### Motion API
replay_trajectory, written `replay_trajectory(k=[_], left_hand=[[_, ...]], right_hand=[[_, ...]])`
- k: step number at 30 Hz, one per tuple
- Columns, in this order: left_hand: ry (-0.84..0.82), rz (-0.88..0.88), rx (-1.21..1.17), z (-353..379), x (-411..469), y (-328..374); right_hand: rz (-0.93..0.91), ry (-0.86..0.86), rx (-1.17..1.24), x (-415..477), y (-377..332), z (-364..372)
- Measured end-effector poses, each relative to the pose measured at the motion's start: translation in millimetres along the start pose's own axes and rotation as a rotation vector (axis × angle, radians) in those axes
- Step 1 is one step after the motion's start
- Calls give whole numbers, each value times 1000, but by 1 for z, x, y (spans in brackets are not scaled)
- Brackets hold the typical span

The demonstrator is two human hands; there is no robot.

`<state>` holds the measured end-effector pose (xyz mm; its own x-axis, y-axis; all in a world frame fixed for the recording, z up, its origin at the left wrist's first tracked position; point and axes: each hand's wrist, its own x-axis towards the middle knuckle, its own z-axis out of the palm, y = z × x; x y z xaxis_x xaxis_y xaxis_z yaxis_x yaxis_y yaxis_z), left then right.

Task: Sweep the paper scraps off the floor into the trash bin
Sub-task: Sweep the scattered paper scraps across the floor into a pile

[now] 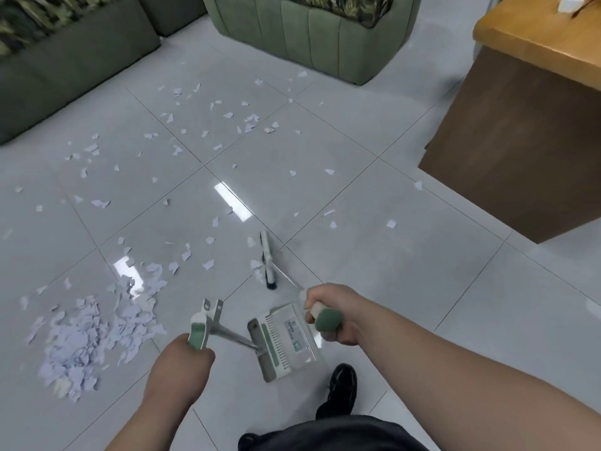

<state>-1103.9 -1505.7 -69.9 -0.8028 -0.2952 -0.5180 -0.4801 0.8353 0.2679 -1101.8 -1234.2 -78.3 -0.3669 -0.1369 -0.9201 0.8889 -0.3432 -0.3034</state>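
Note:
White paper scraps (208,131) lie scattered over the grey tiled floor, and a swept-up pile (87,336) sits at the lower left. My left hand (185,359) grips the green-and-white handle of a long-handled dustpan (286,340), whose pan rests on the floor in front of my foot. My right hand (331,314) grips the green-capped end of a broom handle. The broom head (267,260) touches the floor beyond the pan, among a few scraps. No trash bin is in view.
A dark green sofa (65,70) runs along the upper left. A green armchair (312,37) stands at the top centre. A brown wooden desk (520,125) blocks the right side. My black shoe (341,388) stands just behind the dustpan.

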Motion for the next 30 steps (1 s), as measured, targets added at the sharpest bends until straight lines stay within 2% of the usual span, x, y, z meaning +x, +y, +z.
replay_trajectory(k=[3, 7, 13, 21, 26, 30], left_hand=[[18, -6, -38, 1, -4, -1], [28, 10, -65, 4, -4, 6], [30, 59, -109, 8, 12, 29], [22, 129, -144, 2, 41, 63], [14, 149, -151, -6, 70, 77], [-12, 147, -187, -20, 102, 83]], right_hand=[[23, -63, 100, 11, -14, -5], [-45, -70, 103, 1, -15, -16], [-178, 162, -59, -22, -15, -60], [-220, 489, -90, -21, -38, -131], [-188, 608, -105, -8, -66, -151], [-151, 620, -85, 14, -95, -134]])
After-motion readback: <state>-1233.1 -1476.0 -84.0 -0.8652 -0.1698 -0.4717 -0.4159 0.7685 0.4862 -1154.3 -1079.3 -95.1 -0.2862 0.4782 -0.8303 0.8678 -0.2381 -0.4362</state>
